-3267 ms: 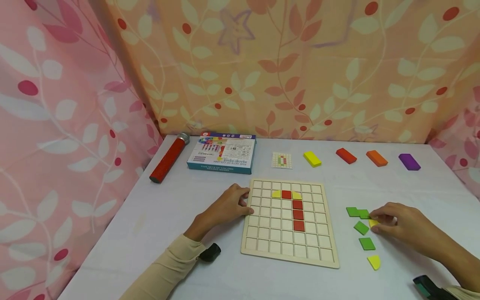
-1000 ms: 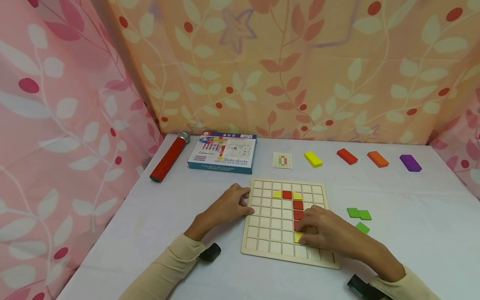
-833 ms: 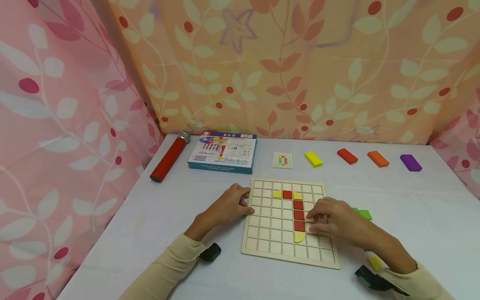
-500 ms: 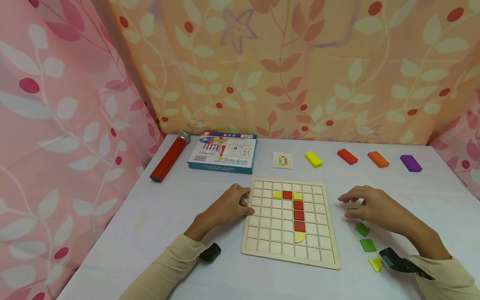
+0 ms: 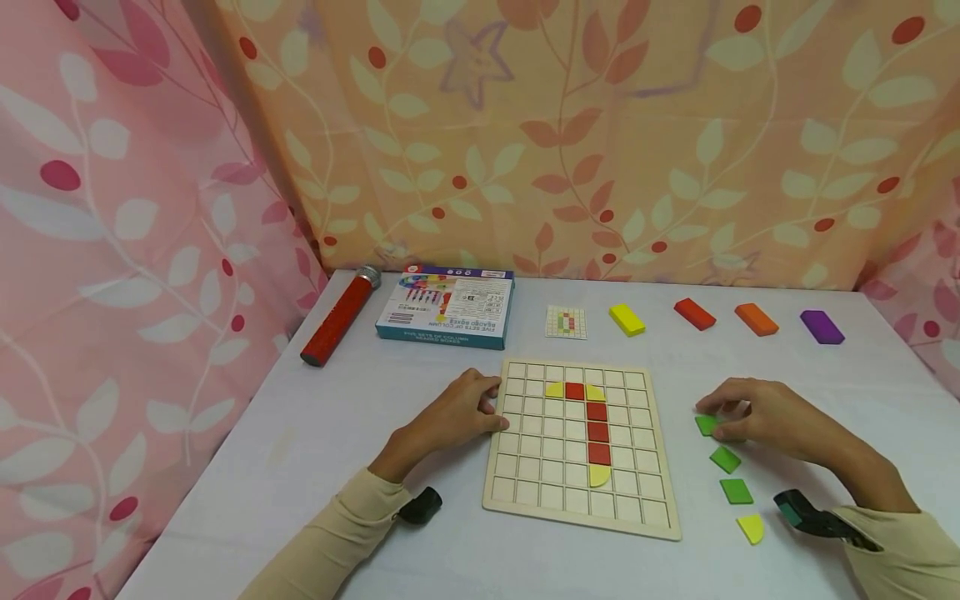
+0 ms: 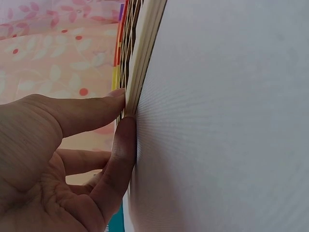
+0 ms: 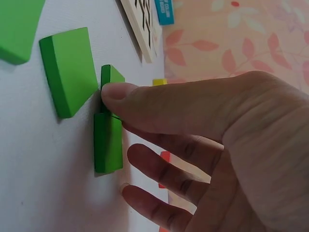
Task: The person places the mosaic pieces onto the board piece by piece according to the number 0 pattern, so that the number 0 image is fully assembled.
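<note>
In the head view, my left hand [image 5: 459, 414] holds the left edge of the wooden grid board [image 5: 525, 520]. The left wrist view has the thumb and a finger [image 6: 124, 145] against that board edge. Red squares [image 5: 597, 432] and yellow quarter-round tiles [image 5: 599, 475] form a hooked line on the grid. To the board's right, my right hand [image 5: 772, 419] has thumb and index finger around a green tile [image 5: 706, 425]. In the right wrist view the thumb [image 7: 118, 92] covers part of a green tile, beside another green tile [image 7: 108, 150]; the index fingertip is hidden.
More green tiles [image 5: 737, 492] and a yellow quarter-round tile [image 5: 751, 528] lie below the right hand. Along the back are a red microphone-like tube [image 5: 339, 323], a box [image 5: 444, 308], a pattern card [image 5: 566, 322], and yellow [image 5: 626, 319], red [image 5: 694, 313], orange [image 5: 756, 318] and purple [image 5: 822, 327] blocks.
My right hand carried a yellow quarter-round tile onto the board, let it go below the red column, then moved right to the green tiles. My left hand stayed at the board's edge.
</note>
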A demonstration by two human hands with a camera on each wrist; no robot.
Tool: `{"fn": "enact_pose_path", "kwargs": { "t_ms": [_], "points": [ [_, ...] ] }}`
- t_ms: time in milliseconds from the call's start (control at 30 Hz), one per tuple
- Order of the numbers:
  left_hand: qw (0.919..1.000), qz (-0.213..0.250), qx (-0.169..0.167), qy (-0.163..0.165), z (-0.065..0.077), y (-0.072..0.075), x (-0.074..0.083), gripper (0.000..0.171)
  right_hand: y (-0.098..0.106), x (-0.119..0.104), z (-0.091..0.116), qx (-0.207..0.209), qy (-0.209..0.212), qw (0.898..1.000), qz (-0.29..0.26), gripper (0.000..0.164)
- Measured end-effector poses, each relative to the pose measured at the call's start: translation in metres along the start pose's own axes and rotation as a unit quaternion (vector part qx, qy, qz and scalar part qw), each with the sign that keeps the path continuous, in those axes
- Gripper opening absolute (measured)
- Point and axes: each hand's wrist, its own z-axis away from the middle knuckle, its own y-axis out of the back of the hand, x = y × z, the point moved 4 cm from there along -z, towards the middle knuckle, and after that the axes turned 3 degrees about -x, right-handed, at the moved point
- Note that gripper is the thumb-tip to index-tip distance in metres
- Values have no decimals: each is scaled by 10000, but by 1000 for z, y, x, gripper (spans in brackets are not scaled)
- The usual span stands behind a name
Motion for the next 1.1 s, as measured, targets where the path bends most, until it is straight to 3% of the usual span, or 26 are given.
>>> {"fn": "enact_pose_path", "kwargs": {
  "t_ms": [267,500,800,1100],
  "points": [
    [10000,27,-10,-17,1,-1,-1,72,-2,-1,-1,55,-2,10000,4,30],
    [10000,-5,11,-49,1,0,0,72,-3,-15,-4,281,97,9994,195,34],
    [10000,-13,16,4,1,0,1,72,-26,-79,-8,174,734,9971,132,32],
    [10000,-29,28,1,0,0,0,73,-61,-142,-2,572,1677,9831,459,27]
  ]
}}
